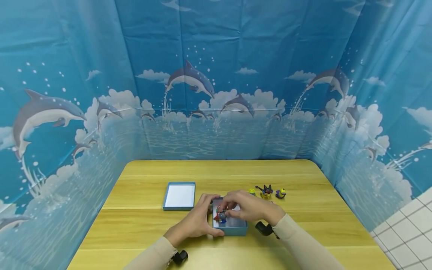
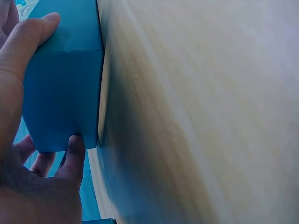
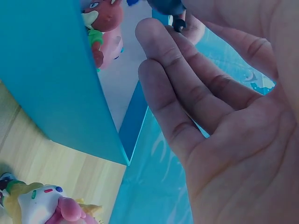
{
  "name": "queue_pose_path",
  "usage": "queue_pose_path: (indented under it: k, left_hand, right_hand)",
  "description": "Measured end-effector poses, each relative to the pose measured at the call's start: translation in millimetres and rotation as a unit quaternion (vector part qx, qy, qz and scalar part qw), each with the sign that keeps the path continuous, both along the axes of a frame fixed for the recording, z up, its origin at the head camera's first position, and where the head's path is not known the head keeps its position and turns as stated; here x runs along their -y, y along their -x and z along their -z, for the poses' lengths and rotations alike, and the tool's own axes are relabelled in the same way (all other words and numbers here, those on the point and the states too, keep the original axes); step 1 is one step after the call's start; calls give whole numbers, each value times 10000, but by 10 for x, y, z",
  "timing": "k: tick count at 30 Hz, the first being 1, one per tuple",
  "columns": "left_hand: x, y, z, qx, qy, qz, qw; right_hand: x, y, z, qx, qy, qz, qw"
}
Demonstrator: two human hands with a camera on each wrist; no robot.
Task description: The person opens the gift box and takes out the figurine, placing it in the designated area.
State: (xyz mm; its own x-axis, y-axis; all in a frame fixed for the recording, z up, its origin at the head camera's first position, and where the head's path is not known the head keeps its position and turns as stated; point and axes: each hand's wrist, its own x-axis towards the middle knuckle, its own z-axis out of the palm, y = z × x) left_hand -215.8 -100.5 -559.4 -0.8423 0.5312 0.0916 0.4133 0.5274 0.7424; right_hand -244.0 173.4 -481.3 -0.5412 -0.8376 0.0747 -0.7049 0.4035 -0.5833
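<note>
A blue open-topped box (image 1: 233, 231) with a pale inside stands on the table. My left hand (image 1: 199, 219) grips it, thumb on the near wall and fingers at the far left side; in the left wrist view the thumb and fingertips press opposite faces of the box (image 2: 65, 93). Over the opening, my right hand (image 1: 248, 205) pinches a small grey-blue toy figurine (image 1: 222, 216), which the right wrist view cuts off at its top. Inside the box (image 3: 46, 56), that view shows a red-faced figurine (image 3: 110, 18) and something pink (image 3: 112, 44) beside it.
The blue box lid (image 1: 180, 195) lies left of the box, white inside up. Right of the box stand a yellow-green figurine (image 1: 252, 191), a dark-eared one (image 1: 266, 191) and a yellow-purple one (image 1: 281, 193). A white-and-pink figurine (image 3: 46, 203) shows near the box. A dolphin curtain (image 1: 216, 131) surrounds the table.
</note>
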Motion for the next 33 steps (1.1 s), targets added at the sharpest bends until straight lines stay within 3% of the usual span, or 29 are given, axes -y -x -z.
queue_pose_path:
  k: [33]
  left_hand:
    - [-2,-1,53,-33,60,-68,10000]
  right_hand:
    - [-83,19,-7,-60,433,-10,9990]
